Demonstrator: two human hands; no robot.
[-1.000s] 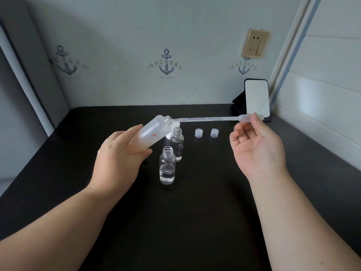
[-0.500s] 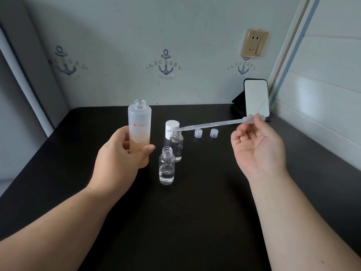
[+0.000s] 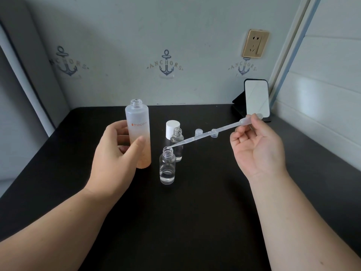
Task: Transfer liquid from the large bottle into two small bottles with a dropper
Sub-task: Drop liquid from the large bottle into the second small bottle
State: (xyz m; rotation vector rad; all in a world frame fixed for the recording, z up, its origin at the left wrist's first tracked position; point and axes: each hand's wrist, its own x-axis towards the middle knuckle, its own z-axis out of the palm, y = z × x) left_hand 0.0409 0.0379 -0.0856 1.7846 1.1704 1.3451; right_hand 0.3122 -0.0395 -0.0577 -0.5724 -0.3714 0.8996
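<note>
My left hand (image 3: 115, 155) grips the large frosted bottle (image 3: 139, 132), which stands upright and uncapped on the black table (image 3: 195, 222). My right hand (image 3: 257, 151) pinches the bulb of a clear plastic dropper (image 3: 211, 134). The dropper slants down to the left, and its tip sits at the open mouth of the near small glass bottle (image 3: 167, 166), which holds a little clear liquid. A second small open bottle (image 3: 177, 143) stands just behind it.
A white cap (image 3: 172, 128) stands behind the small bottles, and two small clear caps (image 3: 198, 132) lie further right. A phone on a stand (image 3: 256, 99) leans at the back right corner. Walls close the table at the back and right.
My left hand brought the large bottle from tilted to upright and set it down. My right hand drew the dropper out of it and lowered the tip to the near small bottle's mouth.
</note>
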